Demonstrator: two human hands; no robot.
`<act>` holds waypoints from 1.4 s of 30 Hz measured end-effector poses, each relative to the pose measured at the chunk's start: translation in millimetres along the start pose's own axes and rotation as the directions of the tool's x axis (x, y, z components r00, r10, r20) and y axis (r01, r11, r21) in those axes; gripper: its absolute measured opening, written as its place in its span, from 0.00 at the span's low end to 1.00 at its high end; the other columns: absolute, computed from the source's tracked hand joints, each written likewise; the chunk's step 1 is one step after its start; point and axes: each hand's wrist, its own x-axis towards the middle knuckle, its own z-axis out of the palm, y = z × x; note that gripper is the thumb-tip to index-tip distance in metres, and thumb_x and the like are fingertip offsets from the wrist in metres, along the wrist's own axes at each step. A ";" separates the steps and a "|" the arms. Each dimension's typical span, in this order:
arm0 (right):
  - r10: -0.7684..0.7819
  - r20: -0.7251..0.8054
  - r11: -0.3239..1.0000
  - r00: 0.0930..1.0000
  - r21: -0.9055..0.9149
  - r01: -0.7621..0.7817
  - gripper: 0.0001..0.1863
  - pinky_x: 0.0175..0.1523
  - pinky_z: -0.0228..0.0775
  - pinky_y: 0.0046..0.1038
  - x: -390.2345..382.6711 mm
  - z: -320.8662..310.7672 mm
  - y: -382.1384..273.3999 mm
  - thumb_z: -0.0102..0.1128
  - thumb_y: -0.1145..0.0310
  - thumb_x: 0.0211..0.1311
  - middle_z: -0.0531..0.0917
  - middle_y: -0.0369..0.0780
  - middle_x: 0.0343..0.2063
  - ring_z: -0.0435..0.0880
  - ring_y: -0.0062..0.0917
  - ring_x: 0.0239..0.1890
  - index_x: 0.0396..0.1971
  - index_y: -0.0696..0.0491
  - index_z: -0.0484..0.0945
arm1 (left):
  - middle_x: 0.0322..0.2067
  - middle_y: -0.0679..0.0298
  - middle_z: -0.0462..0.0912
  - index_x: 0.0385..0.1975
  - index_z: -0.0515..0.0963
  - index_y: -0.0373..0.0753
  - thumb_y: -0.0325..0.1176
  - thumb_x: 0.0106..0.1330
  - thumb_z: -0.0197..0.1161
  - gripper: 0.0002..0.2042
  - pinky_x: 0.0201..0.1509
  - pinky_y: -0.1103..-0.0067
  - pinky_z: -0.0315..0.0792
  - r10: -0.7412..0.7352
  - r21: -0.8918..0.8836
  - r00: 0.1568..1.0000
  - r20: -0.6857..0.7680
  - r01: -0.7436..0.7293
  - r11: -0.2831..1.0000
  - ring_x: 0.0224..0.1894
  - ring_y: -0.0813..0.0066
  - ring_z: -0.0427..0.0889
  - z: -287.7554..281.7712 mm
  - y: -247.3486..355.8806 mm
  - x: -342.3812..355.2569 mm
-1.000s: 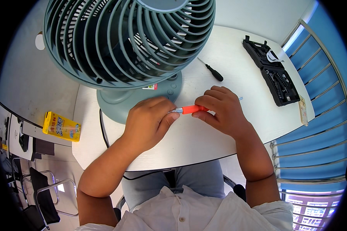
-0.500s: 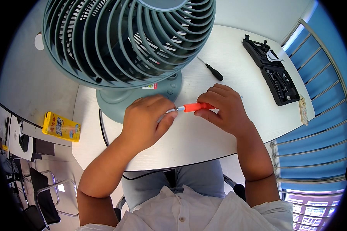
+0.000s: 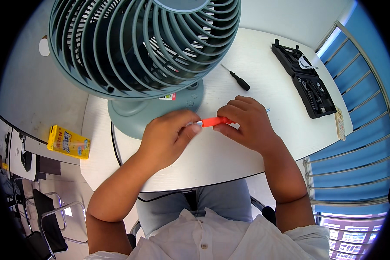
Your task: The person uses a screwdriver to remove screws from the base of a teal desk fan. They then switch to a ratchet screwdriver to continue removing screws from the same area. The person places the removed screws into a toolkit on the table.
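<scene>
The left hand (image 3: 171, 138) and right hand (image 3: 246, 124) grip a slim red object (image 3: 210, 121); a black screwdriver (image 3: 239, 81) lies beyond the right hand.

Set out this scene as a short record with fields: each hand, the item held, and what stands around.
Left hand: at the silvery end of the orange-red rod
Right hand: around the rod's other end
Rod's exact kind: unclear
Behind hands: grey-green fan
Right of fan: black-handled screwdriver
Far right: open black tool case
Left: yellow carton
</scene>
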 end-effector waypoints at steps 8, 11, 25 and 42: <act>0.001 0.007 1.000 1.000 0.029 -0.001 0.12 0.32 0.65 0.29 0.0 2.0 -2.5 0.68 0.61 0.48 0.77 0.34 0.20 0.75 0.27 0.25 0.27 0.52 0.78 | 0.23 0.62 0.75 0.29 0.78 0.38 0.30 0.58 0.64 0.04 0.26 0.74 0.68 0.161 0.291 0.983 -0.092 -0.129 0.948 0.23 0.63 0.74 0.6 -3.0 1.3; 0.018 0.041 0.999 0.999 0.034 -0.019 0.09 0.31 0.64 0.30 -0.7 -0.4 0.2 0.65 0.60 0.53 0.75 0.32 0.19 0.75 0.27 0.25 0.27 0.48 0.76 | 0.20 0.65 0.72 0.26 0.77 0.42 0.34 0.58 0.64 0.05 0.24 0.72 0.66 0.206 0.305 0.968 -0.142 -0.155 0.940 0.22 0.63 0.74 1.9 -4.5 2.4; 0.003 0.120 0.993 0.993 0.120 -0.017 0.09 0.28 0.63 0.30 -0.3 -13.9 8.5 0.64 0.59 0.54 0.76 0.34 0.18 0.74 0.27 0.23 0.29 0.49 0.78 | 0.19 0.65 0.70 0.26 0.77 0.42 0.35 0.58 0.64 0.06 0.24 0.71 0.66 0.214 0.284 0.967 -0.137 -0.169 0.944 0.21 0.64 0.73 0.7 -1.0 1.1; 0.024 -0.028 0.999 0.999 0.043 -0.023 0.10 0.31 0.65 0.28 1.0 -12.7 8.2 0.69 0.65 0.46 0.77 0.33 0.21 0.74 0.26 0.25 0.28 0.50 0.78 | 0.25 0.64 0.74 0.36 0.77 0.37 0.26 0.58 0.63 0.07 0.25 0.80 0.69 0.117 -0.028 0.987 -0.109 -0.121 0.992 0.23 0.75 0.76 0.4 -3.4 1.9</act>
